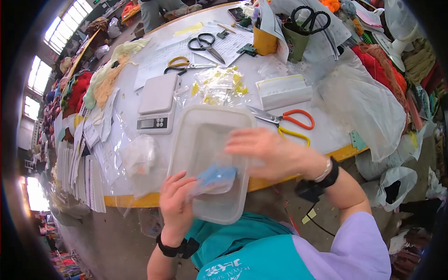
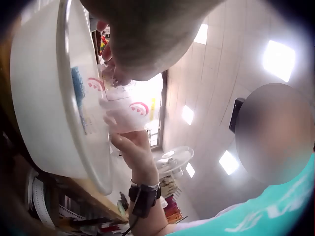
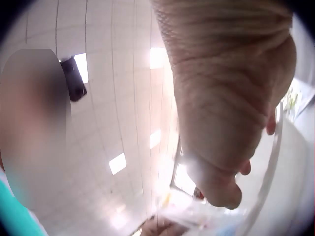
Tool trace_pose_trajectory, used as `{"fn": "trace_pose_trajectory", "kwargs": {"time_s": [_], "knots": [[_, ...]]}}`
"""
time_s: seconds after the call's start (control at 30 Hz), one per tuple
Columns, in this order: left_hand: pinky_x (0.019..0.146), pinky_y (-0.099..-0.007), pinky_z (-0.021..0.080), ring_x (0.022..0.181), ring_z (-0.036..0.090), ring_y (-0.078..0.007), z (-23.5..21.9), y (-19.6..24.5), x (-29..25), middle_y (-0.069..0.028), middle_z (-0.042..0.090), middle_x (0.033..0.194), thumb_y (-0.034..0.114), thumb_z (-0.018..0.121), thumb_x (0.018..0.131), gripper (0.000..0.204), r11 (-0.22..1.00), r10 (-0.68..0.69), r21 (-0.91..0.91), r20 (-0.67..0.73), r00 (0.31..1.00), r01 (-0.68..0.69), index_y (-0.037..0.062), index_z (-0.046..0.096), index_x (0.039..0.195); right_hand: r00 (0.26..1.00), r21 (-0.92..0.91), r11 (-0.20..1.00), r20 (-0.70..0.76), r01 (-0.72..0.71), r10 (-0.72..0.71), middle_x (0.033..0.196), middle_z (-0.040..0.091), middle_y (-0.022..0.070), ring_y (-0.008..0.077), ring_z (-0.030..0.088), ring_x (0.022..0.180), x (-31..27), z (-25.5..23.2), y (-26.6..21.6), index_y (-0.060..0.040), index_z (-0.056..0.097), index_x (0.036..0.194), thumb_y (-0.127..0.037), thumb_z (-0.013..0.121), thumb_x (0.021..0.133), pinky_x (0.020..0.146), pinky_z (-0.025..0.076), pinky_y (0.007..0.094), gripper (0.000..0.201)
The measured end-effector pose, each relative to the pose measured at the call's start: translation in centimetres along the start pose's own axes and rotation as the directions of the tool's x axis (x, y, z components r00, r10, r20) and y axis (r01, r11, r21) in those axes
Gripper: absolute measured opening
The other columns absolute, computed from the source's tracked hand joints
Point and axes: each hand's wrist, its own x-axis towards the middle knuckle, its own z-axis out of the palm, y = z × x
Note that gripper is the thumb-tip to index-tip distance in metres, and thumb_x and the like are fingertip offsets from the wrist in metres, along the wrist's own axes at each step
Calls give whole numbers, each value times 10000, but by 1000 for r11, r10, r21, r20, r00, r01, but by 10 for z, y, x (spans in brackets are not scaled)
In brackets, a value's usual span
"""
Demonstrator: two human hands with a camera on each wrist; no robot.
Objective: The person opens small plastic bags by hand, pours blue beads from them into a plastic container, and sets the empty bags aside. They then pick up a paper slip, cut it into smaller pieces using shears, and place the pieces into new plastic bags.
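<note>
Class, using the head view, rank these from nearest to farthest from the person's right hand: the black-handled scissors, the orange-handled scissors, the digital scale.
1. Orange-handled scissors, just beyond the right hand.
2. Digital scale, to the left across the clear tub.
3. Black-handled scissors, far back on the papers.

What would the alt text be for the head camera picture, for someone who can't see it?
A person's left hand grips a small clear bag of blue pieces inside a clear plastic tub; the right hand reaches in. Scales and scissors lie beyond.

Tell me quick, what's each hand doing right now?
Left hand: pinches the small plastic bag of blue pieces inside the clear tub.
Right hand: blurred over the tub; grip cannot be told.
</note>
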Motion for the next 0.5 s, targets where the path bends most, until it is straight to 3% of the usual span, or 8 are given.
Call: {"fn": "trace_pose_trajectory", "kwargs": {"time_s": [0.03,0.1,0.17,0.27,0.37,0.5], "knots": [[1096,-523,413,1176,642,-371,-2,-1,-1,-119,733,1089,16,672,838,213,998,-52,-42,-46,998,50,41,732,1041,999,77,997,-37,-11,14,1186,693,151,367,573,1276,-6,-18,17,-38,647,1241,0,640,740,1075,448,506,502],[1097,-532,413,1152,651,-363,-4,0,0,-118,732,1072,5,638,852,203,998,-56,-4,-86,995,55,31,729,1031,941,-213,926,-205,-312,270,1161,686,152,362,598,1219,-20,-43,54,-37,660,1174,26,630,730,1014,486,478,449],[1104,-537,406,1137,655,-350,-6,-3,-3,-108,731,1061,-4,622,846,216,998,-45,34,-106,993,49,33,732,1027,908,-646,664,-400,-378,127,1080,682,145,361,637,1100,-37,-44,101,-38,661,1067,18,632,737,948,511,463,336],[1115,-541,390,1126,655,-331,-10,-9,-12,-91,728,1051,4,622,828,235,996,-24,83,-88,996,31,47,739,1027,934,-690,629,-277,-357,227,1039,689,129,349,654,1047,-57,-47,124,-45,651,992,3,651,749,921,522,440,248],[1110,-552,396,1104,666,-329,-12,-5,-21,-97,727,1034,46,616,844,211,997,-33,74,-39,999,36,43,730,1022,942,-640,698,-135,-321,309,1061,704,111,313,670,1062,-68,-51,118,-50,639,971,-45,668,775,890,542,423,197],[1088,-563,420,1062,683,-342,-6,-7,-31,-115,726,1016,62,608,839,198,998,-50,31,-49,998,51,34,707,1008,936,-602,718,-251,-350,246,1083,714,98,267,693,1040,-75,-46,110,-56,630,934,-91,662,804,814,571,391,138]]}}
